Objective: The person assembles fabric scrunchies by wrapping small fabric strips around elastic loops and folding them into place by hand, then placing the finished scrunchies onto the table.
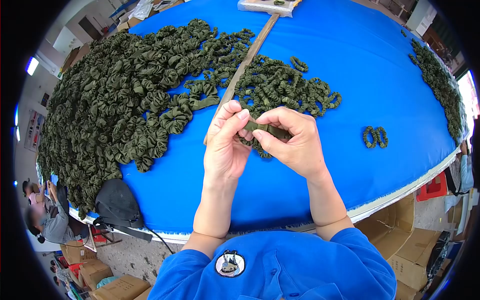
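Plain dark olive green marks the band (276,131) at the frame's centre, the gathered rings (120,90) at upper left, the smaller rings (280,80) at upper centre and the pair of rings (375,137) at right. The cloth (380,70) is bright, unpatterned blue; the wooden strip (254,50), brown. At bottom, a blue shirt (300,265) bears a white, dark-rimmed badge (230,263). Lower left, the bag (117,202) is black; lower right, the stool (434,187) is red.

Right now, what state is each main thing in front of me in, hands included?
Left hand: pinching the band
Right hand: pinching it too
Band: held up between both hands
Large pile: heaped
Small pile: loosely spread
Pair of rings: side by side, apart from the piles
Stick: lying down
Cloth: spread out
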The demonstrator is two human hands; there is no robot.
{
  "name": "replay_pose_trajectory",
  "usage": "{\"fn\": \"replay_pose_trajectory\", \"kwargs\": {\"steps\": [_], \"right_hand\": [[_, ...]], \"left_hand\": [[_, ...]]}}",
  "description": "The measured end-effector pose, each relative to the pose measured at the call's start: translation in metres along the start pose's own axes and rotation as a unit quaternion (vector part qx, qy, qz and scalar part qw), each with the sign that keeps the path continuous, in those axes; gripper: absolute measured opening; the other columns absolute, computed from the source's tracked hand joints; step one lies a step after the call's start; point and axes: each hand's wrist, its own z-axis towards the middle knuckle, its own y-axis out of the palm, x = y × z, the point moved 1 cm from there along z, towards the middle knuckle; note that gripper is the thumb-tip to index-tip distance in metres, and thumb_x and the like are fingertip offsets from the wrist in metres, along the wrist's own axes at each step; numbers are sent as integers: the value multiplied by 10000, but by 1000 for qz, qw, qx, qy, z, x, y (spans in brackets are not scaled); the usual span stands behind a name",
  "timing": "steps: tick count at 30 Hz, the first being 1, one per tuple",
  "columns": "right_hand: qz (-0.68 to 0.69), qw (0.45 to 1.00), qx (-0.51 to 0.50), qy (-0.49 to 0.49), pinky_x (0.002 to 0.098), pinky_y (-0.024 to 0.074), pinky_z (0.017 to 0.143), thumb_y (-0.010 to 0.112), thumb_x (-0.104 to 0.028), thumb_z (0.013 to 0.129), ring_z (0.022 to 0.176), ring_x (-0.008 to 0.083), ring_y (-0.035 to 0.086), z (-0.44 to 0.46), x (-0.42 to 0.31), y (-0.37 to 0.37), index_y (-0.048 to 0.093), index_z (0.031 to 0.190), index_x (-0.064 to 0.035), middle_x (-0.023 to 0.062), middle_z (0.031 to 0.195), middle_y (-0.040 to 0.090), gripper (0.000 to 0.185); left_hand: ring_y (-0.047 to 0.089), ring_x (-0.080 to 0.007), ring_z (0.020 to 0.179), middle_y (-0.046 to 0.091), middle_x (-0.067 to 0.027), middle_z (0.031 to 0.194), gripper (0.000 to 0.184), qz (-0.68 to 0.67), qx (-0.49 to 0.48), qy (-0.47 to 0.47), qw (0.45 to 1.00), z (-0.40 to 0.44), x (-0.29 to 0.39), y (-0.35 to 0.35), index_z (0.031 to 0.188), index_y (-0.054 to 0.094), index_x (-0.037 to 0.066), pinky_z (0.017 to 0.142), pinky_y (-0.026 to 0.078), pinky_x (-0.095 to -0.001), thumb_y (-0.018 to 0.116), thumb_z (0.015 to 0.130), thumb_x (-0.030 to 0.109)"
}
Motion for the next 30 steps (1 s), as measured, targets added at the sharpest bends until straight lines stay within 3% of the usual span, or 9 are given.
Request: {"fn": "replay_pose_trajectory", "kwargs": {"steps": [5, 10, 14, 19, 25, 30], "right_hand": [[1, 1000, -1, 2, 191, 347, 448, 615, 67, 679, 503, 69, 440, -1, 2, -1, 613, 785, -7, 6, 635, 576, 129], [136, 990, 0, 39, 165, 339, 487, 593, 77, 692, 553, 51, 440, -1, 4, -5, 607, 898, 1, 33, 724, 594, 220], [209, 977, -10, 43, 170, 404, 531, 533, 95, 722, 599, 78, 522, 0, 4, -13, 588, 907, 10, 55, 741, 604, 211], [285, 956, -21, 65, 184, 417, 573, 511, 103, 731, 635, 88, 530, 2, 2, -17, 568, 907, 12, 74, 783, 599, 206], [246, 966, -11, 77, 195, 426, 599, 519, 100, 737, 654, 97, 531, 2, 8, -19, 552, 882, 6, 62, 779, 590, 176], [174, 984, 29, 32, 193, 424, 611, 533, 93, 745, 675, 97, 526, 3, 11, -14, 541, 861, -6, 48, 774, 586, 152]], "left_hand": [[480, -56, 604, 558, -14, 722, 139, -3, -33, -9, 999, 1, 0, -1, 949, 559, 53, 540, 364, -164, 585, 829, -13], [488, -70, 644, 562, -34, 746, 100, 29, -77, -40, 996, 0, 2, 3, 924, 567, 36, 582, 382, -171, 588, 834, -1], [502, -86, 685, 570, -50, 770, 82, 208, -120, -6, 971, 0, 2, 2, 922, 574, 16, 623, 406, -180, 596, 843, 23], [530, -94, 719, 586, -57, 790, 105, 215, -146, -1, 966, 0, 1, 4, 944, 571, 4, 657, 427, -185, 602, 850, 40], [552, -100, 758, 597, -66, 811, 116, 208, -138, 15, 968, 3, 1, -2, 955, 570, -5, 685, 445, -188, 602, 854, 42], [563, -106, 780, 605, -74, 848, 113, 226, -114, 56, 966, 2, 2, 2, 953, 567, -9, 720, 458, -192, 599, 854, 35]]}}
